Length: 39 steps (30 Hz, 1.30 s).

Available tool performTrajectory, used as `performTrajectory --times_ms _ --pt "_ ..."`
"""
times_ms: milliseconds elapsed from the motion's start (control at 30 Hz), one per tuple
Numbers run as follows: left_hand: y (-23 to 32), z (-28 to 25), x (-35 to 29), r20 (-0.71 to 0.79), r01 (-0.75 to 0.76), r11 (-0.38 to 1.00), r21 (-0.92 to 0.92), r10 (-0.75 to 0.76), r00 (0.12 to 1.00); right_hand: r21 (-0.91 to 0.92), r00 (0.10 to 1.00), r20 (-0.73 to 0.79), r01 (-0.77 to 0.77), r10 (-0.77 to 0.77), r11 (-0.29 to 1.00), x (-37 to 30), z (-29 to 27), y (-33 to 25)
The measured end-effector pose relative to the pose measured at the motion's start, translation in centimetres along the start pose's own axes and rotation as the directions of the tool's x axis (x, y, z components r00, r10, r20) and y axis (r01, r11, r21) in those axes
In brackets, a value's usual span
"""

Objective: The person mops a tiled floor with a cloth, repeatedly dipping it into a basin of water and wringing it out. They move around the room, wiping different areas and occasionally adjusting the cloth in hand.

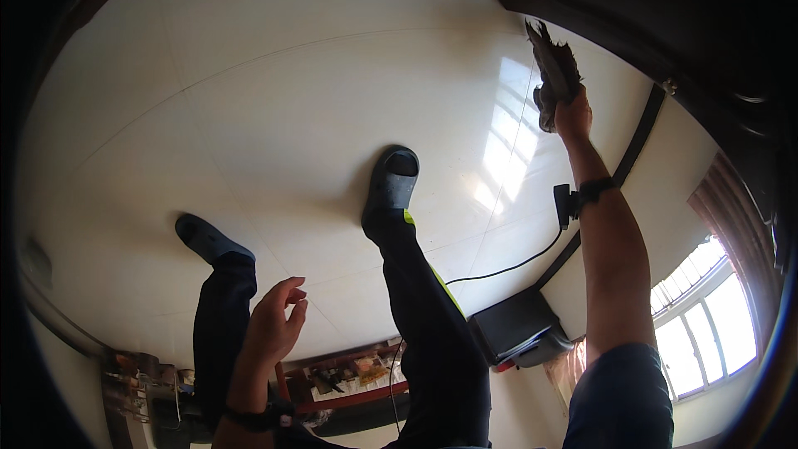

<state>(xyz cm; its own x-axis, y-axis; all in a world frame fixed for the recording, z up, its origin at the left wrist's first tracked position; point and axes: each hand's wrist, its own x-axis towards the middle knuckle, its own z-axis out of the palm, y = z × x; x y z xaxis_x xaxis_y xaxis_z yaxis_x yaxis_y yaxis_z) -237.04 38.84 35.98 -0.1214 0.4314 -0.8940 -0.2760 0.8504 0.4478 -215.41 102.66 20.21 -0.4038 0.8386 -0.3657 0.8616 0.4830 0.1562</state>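
Observation:
My right arm is stretched far forward to the upper right. In its closed hand, my right hand grips a dark grey, ragged-edged rag, held near the edge of a large dark piece of furniture. Most of the fingers are hidden behind the rag and the wrist. Low in front of my body, my left hand hangs over the pale floor with nothing in it. Its fingers are loosely bent, and the thumb stands apart from them. Both wrists wear black bands.
My feet stand apart in dark slip-on clogs. A black cable runs from the small device at my right wrist. Beside my right leg is a black box-like case. A reddish shelf holds clutter; a window is at the right.

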Motion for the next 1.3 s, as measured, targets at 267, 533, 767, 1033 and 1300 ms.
performTrajectory --times_ms 267,533,767,1033,1300 --pt "2.6 1.7 1.3 0.023 0.061 0.996 0.068 -0.062 0.998 0.118 0.966 0.256 -0.058 0.026 0.991 3.5 8.9 4.1" --pt "4.2 1.6 1.6 0.067 0.127 0.992 -0.023 -0.125 0.99 0.242 0.966 0.257 -0.06 -0.004 0.968 5.6 16.8 4.4" --pt "4.4 1.0 1.3 0.063 0.043 0.995 -0.086 -0.038 0.997 -0.002 0.976 0.218 -0.007 0.007 1.0 0.0 18.2 -5.4" --pt "4.0 -1.6 -2.4 0.127 -0.013 0.988 -0.155 0.033 0.991 0.028 0.965 0.222 0.135 -0.138 0.99 -10.2 18.1 -23.7" --pt "3.1 -5.2 -6.0 0.427 -0.015 0.998 -0.064 0.041 0.903 0.139 0.83 0.529 0.12 -0.176 0.983 -23.8 14.8 -45.9"
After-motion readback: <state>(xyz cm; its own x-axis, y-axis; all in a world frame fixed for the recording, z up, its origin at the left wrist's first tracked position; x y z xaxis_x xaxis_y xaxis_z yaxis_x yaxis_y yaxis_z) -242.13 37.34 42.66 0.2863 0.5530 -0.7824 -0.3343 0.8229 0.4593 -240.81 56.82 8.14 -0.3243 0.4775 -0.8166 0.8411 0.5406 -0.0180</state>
